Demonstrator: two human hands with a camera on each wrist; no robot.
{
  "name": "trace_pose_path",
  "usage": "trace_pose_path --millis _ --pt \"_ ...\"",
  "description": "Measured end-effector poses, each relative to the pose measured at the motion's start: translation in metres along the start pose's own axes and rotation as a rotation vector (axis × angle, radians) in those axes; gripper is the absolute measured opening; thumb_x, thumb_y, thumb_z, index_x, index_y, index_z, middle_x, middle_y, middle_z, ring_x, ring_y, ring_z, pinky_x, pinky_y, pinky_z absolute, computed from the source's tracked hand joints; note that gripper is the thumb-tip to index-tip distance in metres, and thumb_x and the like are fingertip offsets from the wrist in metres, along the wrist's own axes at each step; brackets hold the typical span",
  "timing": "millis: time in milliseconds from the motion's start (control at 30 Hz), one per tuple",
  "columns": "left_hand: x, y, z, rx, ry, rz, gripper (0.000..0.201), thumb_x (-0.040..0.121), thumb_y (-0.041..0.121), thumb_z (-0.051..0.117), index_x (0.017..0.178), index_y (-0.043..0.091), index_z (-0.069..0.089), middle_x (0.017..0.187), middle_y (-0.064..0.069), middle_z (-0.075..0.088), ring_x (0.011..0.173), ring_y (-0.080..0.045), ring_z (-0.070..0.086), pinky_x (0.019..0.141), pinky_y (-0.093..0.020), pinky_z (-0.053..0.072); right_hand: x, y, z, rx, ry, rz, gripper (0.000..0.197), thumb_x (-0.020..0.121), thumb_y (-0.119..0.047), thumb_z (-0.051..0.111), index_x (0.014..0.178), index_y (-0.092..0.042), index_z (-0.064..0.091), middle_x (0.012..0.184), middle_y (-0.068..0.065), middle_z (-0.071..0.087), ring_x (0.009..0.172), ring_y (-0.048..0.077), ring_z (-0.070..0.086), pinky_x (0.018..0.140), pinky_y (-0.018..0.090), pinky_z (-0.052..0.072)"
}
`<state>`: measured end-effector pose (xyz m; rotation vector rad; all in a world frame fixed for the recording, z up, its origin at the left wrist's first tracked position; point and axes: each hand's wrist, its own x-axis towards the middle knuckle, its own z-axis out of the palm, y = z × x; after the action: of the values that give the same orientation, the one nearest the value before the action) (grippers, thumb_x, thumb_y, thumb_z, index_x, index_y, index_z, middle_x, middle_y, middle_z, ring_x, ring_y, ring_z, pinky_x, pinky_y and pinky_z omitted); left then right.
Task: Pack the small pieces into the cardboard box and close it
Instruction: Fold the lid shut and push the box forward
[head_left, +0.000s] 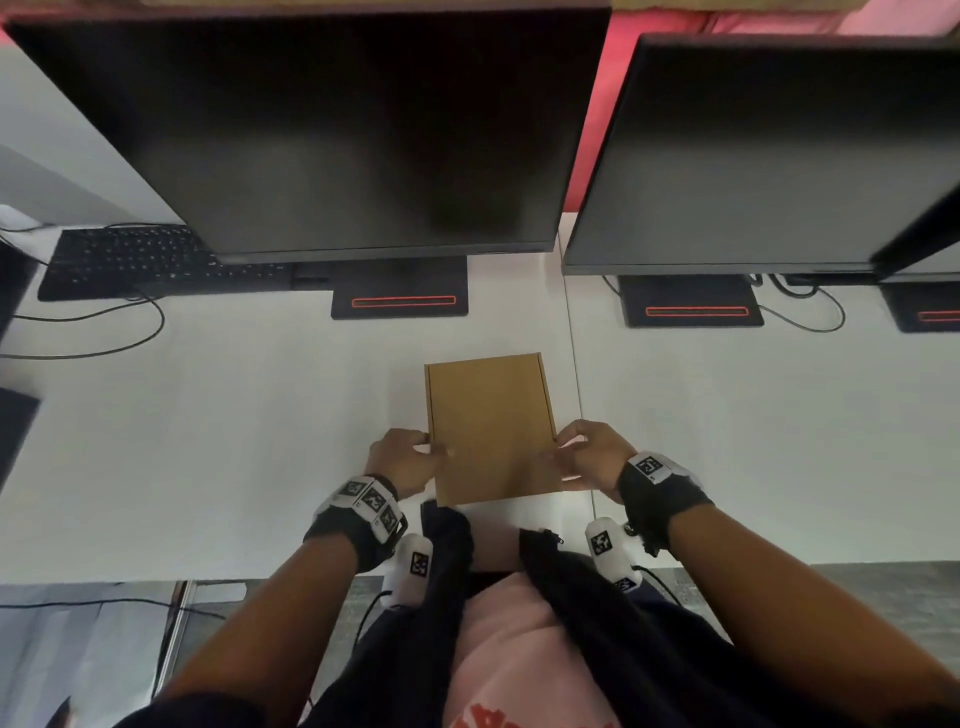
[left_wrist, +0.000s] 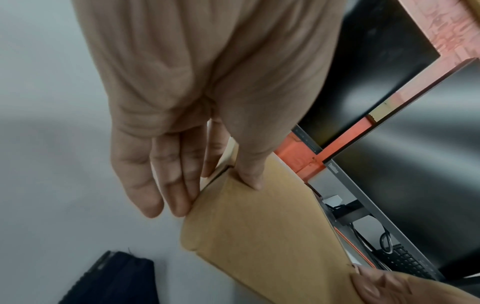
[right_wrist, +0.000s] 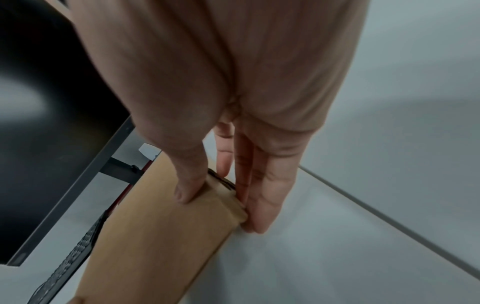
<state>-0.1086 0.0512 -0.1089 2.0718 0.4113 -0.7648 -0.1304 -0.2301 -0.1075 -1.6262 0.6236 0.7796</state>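
A flat brown cardboard box (head_left: 491, 426) lies on the white desk (head_left: 249, 447) with its lid down; no small pieces show anywhere. My left hand (head_left: 410, 457) holds the box's near left edge, and in the left wrist view its thumb lies on the lid (left_wrist: 259, 236) while the fingers (left_wrist: 179, 205) run along the side wall. My right hand (head_left: 576, 457) mirrors it on the near right edge. In the right wrist view its thumb presses the box top (right_wrist: 155, 236) and its fingers (right_wrist: 259, 214) lie against the side flap.
Two dark monitors (head_left: 337, 130) (head_left: 753, 156) stand behind the box on black bases (head_left: 400, 301). A black keyboard (head_left: 145, 260) with cables lies at the back left. A dark garment (head_left: 447, 545) hangs over the desk's front edge just below the box.
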Motion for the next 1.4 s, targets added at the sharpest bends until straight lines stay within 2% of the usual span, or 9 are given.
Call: trace_pose_path --millis 200,400,667,733,800,967,1167,1267,1400 --pt "0.001 0.001 0.001 0.021 -0.015 -0.001 0.017 0.081 0.046 0.074 0.077 0.03 0.071 0.085 -0.006 0.078 0.083 -0.025 0.076 0.075 -0.043 0.064 -0.001 -0.005 -0.002 0.036 -0.007 0.025 0.019 0.087 0.005 0.069 0.099 -0.004 0.057 0.112 0.026 0.07 0.081 0.029 0.071 0.066 0.036 0.059" --pt "0.014 0.009 0.005 0.126 0.047 0.04 0.026 0.083 0.049 0.07 0.088 0.027 0.081 0.079 0.003 0.077 0.086 -0.023 0.073 0.09 -0.035 0.056 0.006 -0.007 -0.008 0.071 0.008 0.006 0.032 0.087 0.003 0.07 0.114 0.006 0.054 0.11 0.024 0.071 0.085 0.03 0.072 0.065 0.034 0.06" --pt "0.026 0.037 0.013 0.195 0.044 0.075 0.032 0.089 0.04 0.068 0.069 0.015 0.069 0.069 0.0 0.069 0.072 -0.016 0.064 0.066 -0.024 0.043 0.019 -0.01 -0.028 0.125 0.02 -0.011 0.026 0.083 0.002 0.074 0.103 -0.002 0.057 0.111 0.023 0.071 0.09 0.03 0.069 0.075 0.041 0.062" --pt "0.032 0.043 0.018 0.157 0.038 0.09 0.019 0.087 0.041 0.07 0.092 0.023 0.075 0.086 0.004 0.073 0.084 -0.014 0.066 0.078 -0.024 0.048 0.026 -0.01 -0.034 0.113 0.073 -0.039 0.025 0.079 -0.002 0.079 0.096 -0.004 0.061 0.108 0.021 0.072 0.095 0.036 0.07 0.085 0.05 0.06" --pt "0.038 0.049 0.022 0.121 0.024 0.084 0.035 0.086 0.042 0.07 0.118 0.027 0.071 0.103 0.004 0.074 0.094 -0.017 0.069 0.084 -0.025 0.052 0.029 -0.013 -0.039 0.067 0.141 -0.082 0.025 0.075 -0.006 0.083 0.092 -0.004 0.064 0.101 0.015 0.075 0.096 0.038 0.071 0.088 0.053 0.058" --pt "0.057 0.064 0.031 -0.001 -0.034 0.028 0.059 0.077 0.051 0.068 0.134 0.038 0.059 0.109 0.006 0.072 0.104 -0.023 0.068 0.09 -0.042 0.059 0.039 -0.025 -0.056 -0.006 0.202 -0.091 0.026 0.071 -0.007 0.085 0.092 -0.006 0.07 0.096 0.009 0.077 0.093 0.034 0.072 0.087 0.053 0.059" --pt "0.063 0.089 0.032 0.162 0.047 0.144 0.069 0.093 0.035 0.067 0.154 0.032 0.035 0.127 0.001 0.067 0.111 -0.018 0.064 0.086 -0.011 0.044 0.049 -0.04 -0.067 -0.378 0.356 -0.199 0.036 0.075 -0.028 0.083 0.103 -0.02 0.062 0.102 -0.001 0.066 0.09 0.022 0.065 0.07 0.029 0.052" --pt "0.066 0.098 0.034 0.32 0.062 0.272 0.083 0.093 0.029 0.068 0.158 0.038 0.017 0.149 -0.003 0.045 0.132 -0.026 0.047 0.108 -0.035 0.04 0.061 -0.043 -0.071 -0.591 0.352 -0.39 0.065 0.074 -0.028 0.084 0.13 -0.029 0.05 0.141 0.005 0.043 0.118 0.027 0.051 0.087 0.032 0.05" --pt "0.078 0.107 0.034 0.553 0.065 0.39 0.061 0.091 0.039 0.068 0.148 0.037 0.045 0.168 -0.002 0.001 0.149 -0.034 0.015 0.118 -0.055 0.03 0.078 -0.055 -0.076 -1.084 0.336 -0.583 0.083 0.075 -0.037 0.08 0.146 -0.031 0.038 0.161 0.005 0.023 0.135 0.038 0.032 0.097 0.047 0.048"
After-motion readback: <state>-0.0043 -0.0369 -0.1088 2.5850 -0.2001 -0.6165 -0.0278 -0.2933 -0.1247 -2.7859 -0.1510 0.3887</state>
